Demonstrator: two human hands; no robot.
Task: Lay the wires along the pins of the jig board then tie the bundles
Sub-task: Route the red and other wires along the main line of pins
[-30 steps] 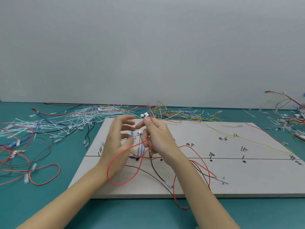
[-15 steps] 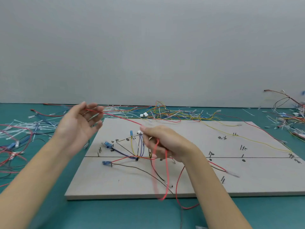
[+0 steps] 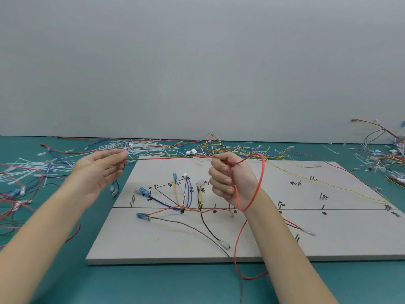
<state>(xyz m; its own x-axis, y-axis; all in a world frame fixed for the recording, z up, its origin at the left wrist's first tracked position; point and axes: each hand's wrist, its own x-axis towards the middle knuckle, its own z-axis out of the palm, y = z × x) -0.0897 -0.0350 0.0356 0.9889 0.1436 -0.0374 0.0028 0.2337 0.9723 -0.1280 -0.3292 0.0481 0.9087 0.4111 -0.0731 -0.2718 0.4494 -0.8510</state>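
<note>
A green tabletop (image 3: pixel 153 284) fills the bottom of the view. Behind it stands a plain grey wall (image 3: pixel 197 62), and the two meet in a straight line across the middle.

Far back on the left, a big heap of thin white zip ties (image 3: pixel 54 163) lies spread out on the green. Many point different ways and cross over each other. Some more white bits (image 3: pixel 370 159) lie scattered at the far right edge.

Two small white plastic plugs (image 3: pixel 192 151) sit side by side at the back, near the middle. One lone white tie (image 3: pixel 329 149) lies by itself at the back right, close to the wall.
</note>
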